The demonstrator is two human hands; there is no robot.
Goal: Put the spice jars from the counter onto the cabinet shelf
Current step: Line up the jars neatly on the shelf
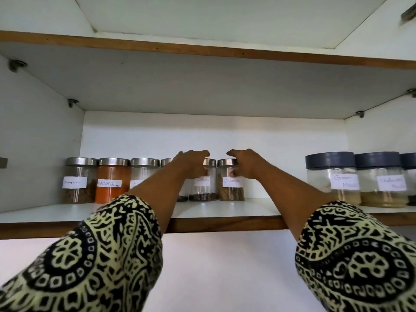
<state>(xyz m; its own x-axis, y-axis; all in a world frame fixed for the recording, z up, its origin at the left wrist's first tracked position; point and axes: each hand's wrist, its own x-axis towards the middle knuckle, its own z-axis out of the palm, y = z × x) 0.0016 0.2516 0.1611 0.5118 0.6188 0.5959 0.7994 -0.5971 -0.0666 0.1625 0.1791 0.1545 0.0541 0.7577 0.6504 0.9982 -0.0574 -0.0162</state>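
Observation:
A row of glass spice jars with steel lids stands on the white cabinet shelf (225,210). From the left they are a brown spice jar (77,180), a red chilli powder jar (111,180), a third jar (141,174) and a fourth jar (167,162), which my left forearm mostly hides. My left hand (193,164) is curled over the lid and side of the cloves jar (203,188). Touching that jar on its right is the cinnamon stick jar (230,190), which my right hand (244,164) grips at the lid, thumb on the front. Both jars rest on the shelf.
Three larger jars with dark blue lids stand at the shelf's right end: garam masala (333,176), coriander (382,179) and one cut off by the frame (409,176). An upper shelf (202,50) hangs low overhead. The cabinet side wall (40,143) closes the left.

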